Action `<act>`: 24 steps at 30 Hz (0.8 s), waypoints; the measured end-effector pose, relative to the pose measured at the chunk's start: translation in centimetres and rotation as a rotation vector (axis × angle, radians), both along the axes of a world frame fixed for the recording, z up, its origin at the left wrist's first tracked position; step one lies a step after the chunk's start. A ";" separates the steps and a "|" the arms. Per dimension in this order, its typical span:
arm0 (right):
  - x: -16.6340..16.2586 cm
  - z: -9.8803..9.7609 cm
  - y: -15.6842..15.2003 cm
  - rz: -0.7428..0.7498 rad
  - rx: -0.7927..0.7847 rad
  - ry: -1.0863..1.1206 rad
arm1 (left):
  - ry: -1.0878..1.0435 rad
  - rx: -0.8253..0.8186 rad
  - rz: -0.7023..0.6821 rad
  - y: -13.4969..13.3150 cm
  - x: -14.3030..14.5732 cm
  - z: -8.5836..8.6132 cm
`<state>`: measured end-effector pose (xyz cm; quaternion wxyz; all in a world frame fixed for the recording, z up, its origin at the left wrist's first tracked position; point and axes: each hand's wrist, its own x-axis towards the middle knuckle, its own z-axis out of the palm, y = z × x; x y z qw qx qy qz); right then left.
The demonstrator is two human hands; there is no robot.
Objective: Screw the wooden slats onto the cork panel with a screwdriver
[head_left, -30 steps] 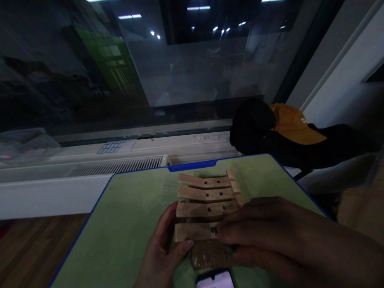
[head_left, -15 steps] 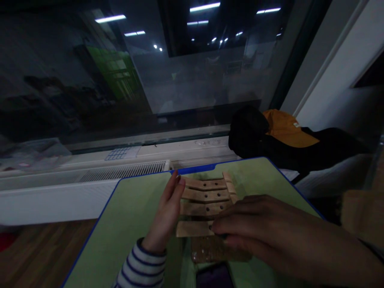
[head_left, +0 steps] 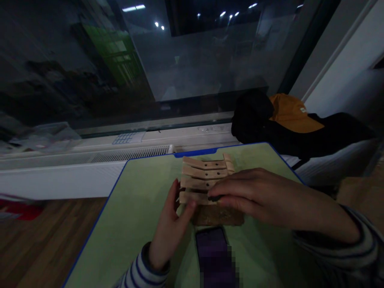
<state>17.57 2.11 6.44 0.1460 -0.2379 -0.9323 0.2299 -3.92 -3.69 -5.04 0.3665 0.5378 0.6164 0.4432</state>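
Note:
A wooden slatted piece [head_left: 195, 173] lies mid-table, its several bent slats each with small dark holes. Along its right side runs a curved wooden strip [head_left: 229, 164]. My left hand [head_left: 172, 224] grips the left end of the nearest slat [head_left: 196, 197], thumb on top and fingers at the edge. My right hand [head_left: 255, 196] is closed over the right end of that slat, pinching a small black piece [head_left: 214, 198] near its hole. What the black piece is cannot be made out. Beneath the near slat shows a brown block [head_left: 210, 216] with a shiny surface.
A dark phone [head_left: 211, 244] lies close in front of the block on the green table [head_left: 144, 192] with a blue edge. Behind are a radiator [head_left: 132, 154] and a windowsill. A black garment [head_left: 279, 142] and an orange cap [head_left: 295, 116] lie at the back right.
My left hand has shifted from the left ends of the farther slats to the nearest slat, its thumb now on it. My right hand stays there, the black piece now showing. The view has tilted down.

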 end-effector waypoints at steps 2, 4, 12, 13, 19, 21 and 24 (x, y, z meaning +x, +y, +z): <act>0.1 -0.2 0.0 -0.013 0.023 -0.003 | 0.130 0.016 0.070 -2.5 -0.1 -1.2; 0.3 -0.3 0.0 -0.011 0.044 -0.003 | 0.362 0.052 0.048 -4.5 -0.1 -2.6; 0.2 -0.4 0.1 0.014 0.053 0.008 | 0.878 0.181 0.023 -5.6 0.1 -4.2; 0.2 -0.4 0.1 0.014 0.056 0.006 | 0.893 0.184 0.029 -5.7 0.0 -4.0; 0.4 -0.5 0.1 -0.010 0.079 -0.013 | 1.037 0.304 -0.039 -8.0 0.1 -3.8; 0.5 -0.5 0.1 -0.014 0.089 -0.015 | 1.085 0.354 -0.073 -8.5 0.5 -4.2; 0.5 -0.5 0.1 -0.019 0.099 -0.017 | 1.114 0.405 -0.092 -8.6 0.8 -4.9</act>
